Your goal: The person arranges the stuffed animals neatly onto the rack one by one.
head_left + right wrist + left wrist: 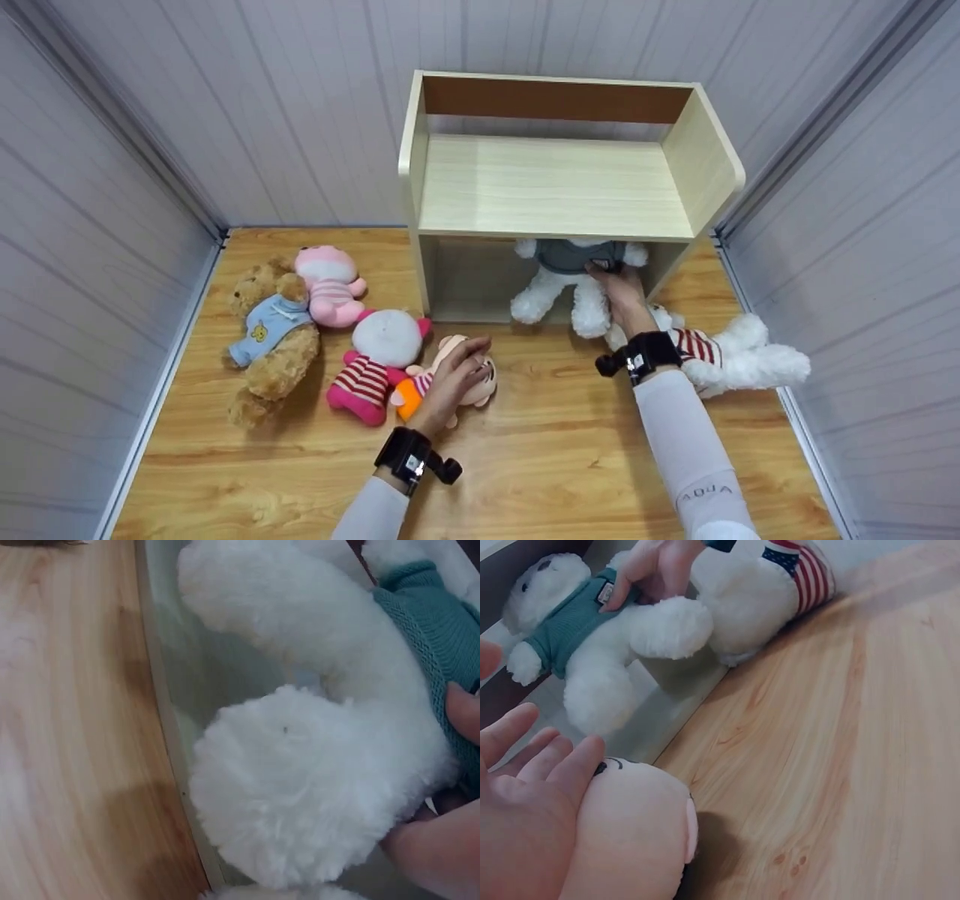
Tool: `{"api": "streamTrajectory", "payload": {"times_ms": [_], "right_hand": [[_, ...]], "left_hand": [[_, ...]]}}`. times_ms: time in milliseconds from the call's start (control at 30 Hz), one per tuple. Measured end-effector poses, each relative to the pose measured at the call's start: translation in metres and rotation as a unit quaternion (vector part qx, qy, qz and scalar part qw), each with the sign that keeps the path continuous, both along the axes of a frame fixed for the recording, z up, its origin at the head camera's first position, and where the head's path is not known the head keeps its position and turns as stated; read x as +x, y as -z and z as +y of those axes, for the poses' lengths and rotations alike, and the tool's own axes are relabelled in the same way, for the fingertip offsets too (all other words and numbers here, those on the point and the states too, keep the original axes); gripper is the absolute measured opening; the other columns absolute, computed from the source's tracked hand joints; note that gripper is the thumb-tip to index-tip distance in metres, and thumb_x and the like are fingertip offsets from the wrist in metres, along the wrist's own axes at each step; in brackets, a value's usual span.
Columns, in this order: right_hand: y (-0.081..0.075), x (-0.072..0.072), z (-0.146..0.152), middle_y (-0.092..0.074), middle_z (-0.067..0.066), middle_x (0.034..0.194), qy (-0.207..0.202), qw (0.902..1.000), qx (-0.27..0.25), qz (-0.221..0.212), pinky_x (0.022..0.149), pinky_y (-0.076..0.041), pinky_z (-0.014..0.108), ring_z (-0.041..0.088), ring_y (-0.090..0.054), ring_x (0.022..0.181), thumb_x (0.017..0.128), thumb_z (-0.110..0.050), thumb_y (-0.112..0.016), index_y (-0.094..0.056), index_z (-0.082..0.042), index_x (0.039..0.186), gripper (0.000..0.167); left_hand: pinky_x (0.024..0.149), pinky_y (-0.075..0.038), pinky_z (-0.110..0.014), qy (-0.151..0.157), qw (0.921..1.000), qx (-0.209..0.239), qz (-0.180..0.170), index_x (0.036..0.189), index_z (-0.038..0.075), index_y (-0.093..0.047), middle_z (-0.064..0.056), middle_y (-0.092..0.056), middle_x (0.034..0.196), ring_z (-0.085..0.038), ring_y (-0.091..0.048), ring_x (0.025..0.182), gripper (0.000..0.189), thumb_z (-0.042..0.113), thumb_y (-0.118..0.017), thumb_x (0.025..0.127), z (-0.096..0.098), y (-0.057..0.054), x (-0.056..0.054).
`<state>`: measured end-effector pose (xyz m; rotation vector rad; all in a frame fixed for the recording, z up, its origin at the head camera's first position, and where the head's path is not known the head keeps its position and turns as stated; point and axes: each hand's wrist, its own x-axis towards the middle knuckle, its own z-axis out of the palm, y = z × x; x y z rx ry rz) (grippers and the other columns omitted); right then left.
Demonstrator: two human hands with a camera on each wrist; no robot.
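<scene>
A white plush bear in a grey-green sweater is upright in the shelf's lower compartment, its head hidden under the upper board in the head view. My right hand grips it at the side of the sweater, thumb in front. Two furry legs stick out toward the front in the right wrist view. Over a monkey-like plush doll with orange shorts hovers my left hand, fingers extended. The doll's pale round head shows beside those fingers in the left wrist view.
The light wooden shelf stands against the back wall. A white plush in red stripes lies at its right. On the left lie a brown bear, a pink plush and a magenta striped doll. Walls close both sides.
</scene>
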<state>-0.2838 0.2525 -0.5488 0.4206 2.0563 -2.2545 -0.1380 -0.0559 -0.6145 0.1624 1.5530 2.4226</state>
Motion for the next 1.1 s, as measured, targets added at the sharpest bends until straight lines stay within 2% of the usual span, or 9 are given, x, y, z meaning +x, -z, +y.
{"api": "streamTrajectory", "payload": {"times_ms": [100,267,433,633,767,1100], "right_hand": [[0.003,-0.007,0.005,-0.045,0.016,0.154,0.011,0.9998,-0.016,-0.003,0.12,-0.031,0.028,0.026,-0.038,0.146,0.098,-0.007,-0.069,-0.044,0.005,0.148,0.057],[0.007,-0.02,0.01,-0.051,0.005,0.134,0.035,0.9989,-0.03,-0.003,0.112,-0.037,0.022,0.02,-0.044,0.136,0.098,-0.006,-0.068,-0.05,-0.001,0.136,0.042],[0.008,-0.027,0.012,-0.049,0.01,0.147,0.014,0.9998,-0.005,0.017,0.116,-0.032,0.021,0.02,-0.042,0.14,0.099,-0.006,-0.067,-0.044,0.002,0.148,0.055],[0.008,-0.029,0.017,-0.046,0.013,0.155,0.0,0.9996,0.024,-0.014,0.12,-0.028,0.027,0.023,-0.041,0.142,0.1,-0.012,-0.067,-0.044,0.001,0.151,0.057],[0.011,-0.033,0.019,-0.045,0.012,0.157,0.005,0.9984,0.048,-0.027,0.117,-0.031,0.029,0.024,-0.041,0.141,0.1,-0.016,-0.069,-0.045,-0.003,0.152,0.059],[0.02,-0.041,0.016,-0.041,0.013,0.157,0.02,0.9991,0.036,-0.003,0.118,-0.029,0.024,0.021,-0.038,0.139,0.1,-0.004,-0.064,-0.037,0.0,0.154,0.061]], "left_hand": [[0.118,-0.037,-0.048,-0.001,1.0,0.001,0.002,0.148,-0.014,-0.04,-0.032,-0.034,0.159,-0.041,-0.031,0.15,0.049,0.007,-0.047,0.105,0.001,0.002,0.002],[0.117,-0.039,-0.047,-0.001,0.9998,-0.014,0.011,0.148,-0.014,-0.04,-0.032,-0.034,0.159,-0.042,-0.033,0.149,0.049,0.007,-0.048,0.105,0.0,0.003,0.002],[0.116,-0.041,-0.046,-0.007,0.9995,-0.028,0.015,0.146,-0.014,-0.043,-0.034,-0.035,0.157,-0.04,-0.035,0.149,0.048,0.002,-0.052,0.102,0.0,0.004,0.001],[0.116,-0.04,-0.046,-0.004,0.9998,-0.02,0.007,0.146,-0.015,-0.042,-0.035,-0.034,0.158,-0.045,-0.032,0.149,0.048,0.005,-0.051,0.103,0.002,0.004,0.001],[0.117,-0.04,-0.047,-0.002,0.9999,-0.012,0.003,0.146,-0.014,-0.042,-0.035,-0.033,0.158,-0.047,-0.029,0.149,0.048,0.005,-0.05,0.103,0.002,0.003,0.001],[0.115,-0.043,-0.041,0.003,0.9994,-0.035,0.0,0.147,-0.011,-0.044,-0.031,-0.036,0.159,-0.049,-0.033,0.147,0.047,0.005,-0.051,0.104,-0.001,0.005,0.002]]}}
